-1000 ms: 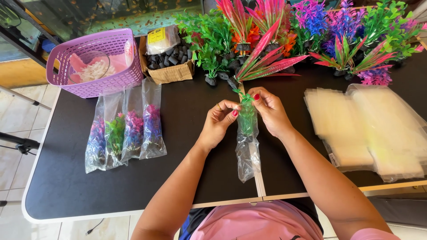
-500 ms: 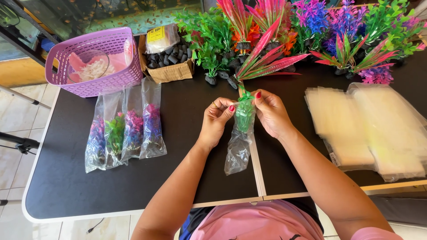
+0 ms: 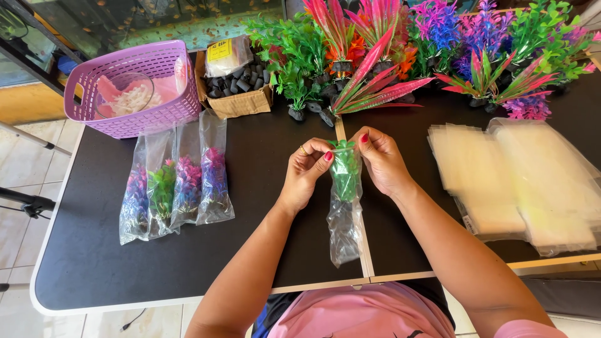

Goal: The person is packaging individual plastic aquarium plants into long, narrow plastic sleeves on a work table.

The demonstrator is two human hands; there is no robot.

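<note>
A clear plastic bag [image 3: 345, 213] with a small green artificial plant [image 3: 345, 169] inside hangs over the middle of the black table [image 3: 263, 238]. My left hand [image 3: 307, 172] pinches the bag's top edge from the left. My right hand [image 3: 380, 159] pinches the same top edge from the right. The plant's dark base sits low in the bag. Both hands hover just above the table's centre seam.
Several bagged plants [image 3: 175, 184] lie at the left. A purple basket [image 3: 134, 87] and a cardboard box of dark bases [image 3: 239, 84] stand behind them. Loose colourful artificial plants [image 3: 432, 44] line the back edge. Stacks of empty clear bags [image 3: 526, 181] lie at the right.
The bag's loose lower end swung left and then back under my hands. The plant sits deeper in the bag, and my hands have shifted slightly toward me.
</note>
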